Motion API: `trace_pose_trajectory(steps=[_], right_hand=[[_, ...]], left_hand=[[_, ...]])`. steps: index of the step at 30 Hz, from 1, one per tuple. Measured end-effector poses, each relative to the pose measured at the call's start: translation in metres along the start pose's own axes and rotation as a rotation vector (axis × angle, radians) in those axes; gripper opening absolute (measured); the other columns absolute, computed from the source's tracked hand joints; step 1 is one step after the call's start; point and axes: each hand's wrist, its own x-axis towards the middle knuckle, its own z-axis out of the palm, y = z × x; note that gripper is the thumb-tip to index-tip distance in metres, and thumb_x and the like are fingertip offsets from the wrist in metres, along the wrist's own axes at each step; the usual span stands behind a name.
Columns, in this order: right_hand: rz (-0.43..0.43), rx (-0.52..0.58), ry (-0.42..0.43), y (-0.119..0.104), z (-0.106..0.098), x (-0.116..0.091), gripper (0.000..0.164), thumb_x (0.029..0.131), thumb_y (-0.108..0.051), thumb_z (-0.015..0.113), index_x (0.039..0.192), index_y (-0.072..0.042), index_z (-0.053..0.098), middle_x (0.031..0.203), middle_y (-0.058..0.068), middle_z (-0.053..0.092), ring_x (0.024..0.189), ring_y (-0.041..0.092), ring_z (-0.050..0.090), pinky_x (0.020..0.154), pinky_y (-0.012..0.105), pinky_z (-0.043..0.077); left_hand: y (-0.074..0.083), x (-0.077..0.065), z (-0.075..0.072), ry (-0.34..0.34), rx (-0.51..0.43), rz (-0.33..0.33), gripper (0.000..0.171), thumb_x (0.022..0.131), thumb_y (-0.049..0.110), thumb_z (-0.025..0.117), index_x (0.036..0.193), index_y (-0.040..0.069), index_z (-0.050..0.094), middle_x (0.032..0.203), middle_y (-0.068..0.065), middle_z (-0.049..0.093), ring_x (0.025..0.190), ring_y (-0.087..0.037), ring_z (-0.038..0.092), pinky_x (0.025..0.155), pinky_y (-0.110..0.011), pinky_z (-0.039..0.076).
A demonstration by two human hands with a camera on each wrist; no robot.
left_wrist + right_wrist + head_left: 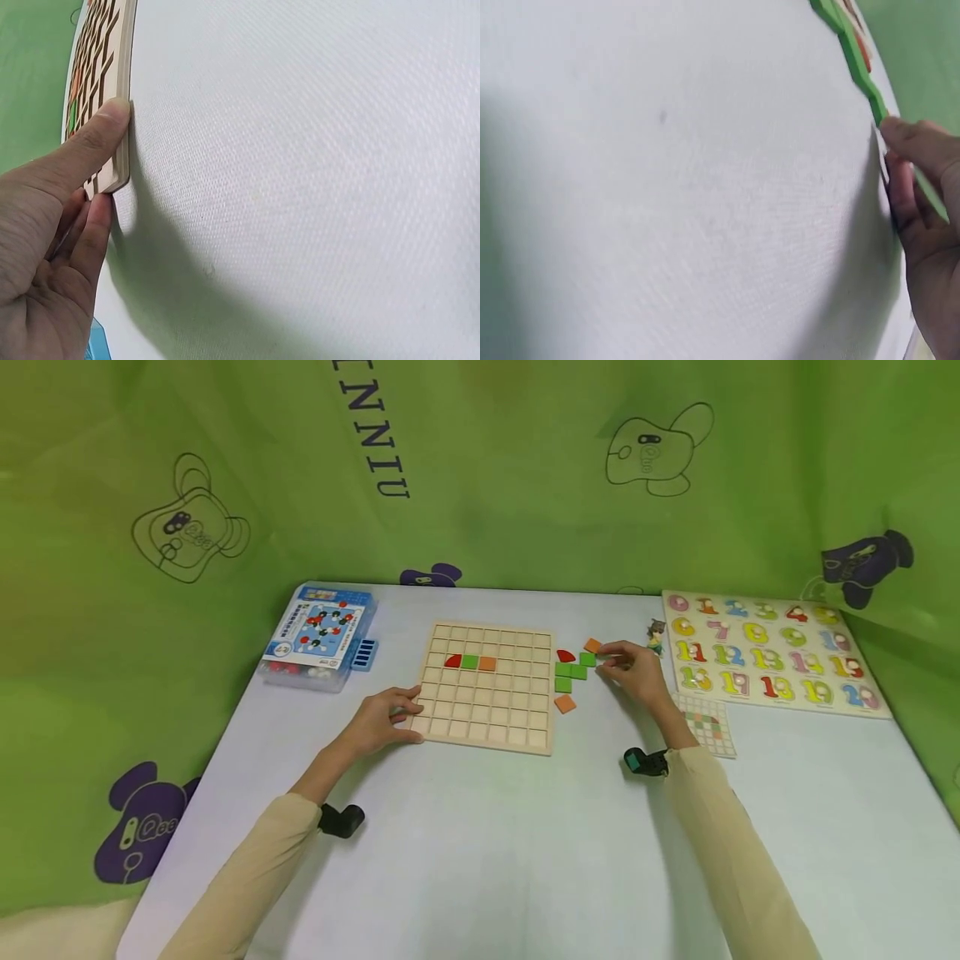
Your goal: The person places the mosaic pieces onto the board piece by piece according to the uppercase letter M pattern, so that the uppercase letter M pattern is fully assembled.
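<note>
A square wooden grid board point(487, 714) lies on the table, with a red quarter-round tile point(453, 661), a green tile point(470, 662) and an orange tile point(487, 664) in a row in its cells. My left hand point(384, 720) grips the board's near left corner, thumb on the front edge and fingers along the left side, as the left wrist view shows. Right of the board are several loose tiles. There my right hand point(633, 672) has its thumb and fingertips at the edge of the outermost green tile point(587, 659), close beside an orange tile point(592, 646).
A small printed pattern card point(723, 739) lies partly behind the right forearm. Farther right is a number puzzle board point(780, 652), with a small figurine point(656, 635) near its left edge. A boxed molecule kit point(318, 635) stands back left, a blue piece point(364, 654) beside it.
</note>
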Motion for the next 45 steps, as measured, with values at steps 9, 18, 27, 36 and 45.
trace_pose_trajectory(steps=[9,18,27,36,45], right_hand=[[-0.061,-0.075,-0.069,-0.003,-0.004,0.010,0.028,0.083,0.004,0.071,0.110,0.004,0.066,0.109,0.022,0.066,0.079,0.019,0.059,0.064,0.008,0.046],[-0.071,-0.115,-0.074,-0.001,-0.014,0.001,0.025,0.083,0.003,0.072,0.108,0.005,0.066,0.096,0.021,0.067,0.076,0.015,0.058,0.059,0.008,0.045],[-0.034,-0.081,-0.023,0.000,-0.014,-0.011,0.026,0.083,0.002,0.072,0.108,0.008,0.065,0.095,0.024,0.067,0.078,0.015,0.059,0.060,0.005,0.046],[0.059,-0.024,0.021,-0.006,-0.015,-0.025,0.032,0.085,-0.002,0.070,0.115,0.005,0.062,0.114,0.024,0.063,0.102,0.037,0.063,0.069,0.003,0.043],[0.067,-0.004,-0.012,0.001,-0.019,-0.030,0.030,0.086,-0.005,0.070,0.114,0.005,0.066,0.104,0.024,0.065,0.083,0.007,0.060,0.062,0.007,0.046]], left_hand=[[0.003,0.002,0.001,-0.013,-0.018,-0.002,0.046,0.069,0.002,0.083,0.111,-0.008,0.066,0.143,-0.015,0.046,0.131,-0.033,0.043,0.095,-0.029,0.052],[0.005,0.004,0.000,-0.018,-0.037,-0.001,0.047,0.069,0.001,0.084,0.111,-0.009,0.065,0.144,-0.014,0.046,0.130,-0.032,0.044,0.095,-0.029,0.052],[0.002,0.003,-0.002,-0.009,-0.016,-0.001,0.048,0.068,0.000,0.084,0.111,-0.009,0.065,0.143,-0.015,0.047,0.130,-0.032,0.045,0.095,-0.027,0.052],[0.003,0.001,-0.001,-0.002,-0.027,0.021,0.048,0.067,-0.001,0.084,0.111,-0.011,0.065,0.142,-0.019,0.047,0.129,-0.035,0.045,0.094,-0.030,0.052],[0.000,0.000,0.001,-0.002,-0.040,0.005,0.048,0.068,-0.002,0.084,0.111,-0.010,0.065,0.142,-0.017,0.047,0.129,-0.034,0.045,0.094,-0.027,0.052]])
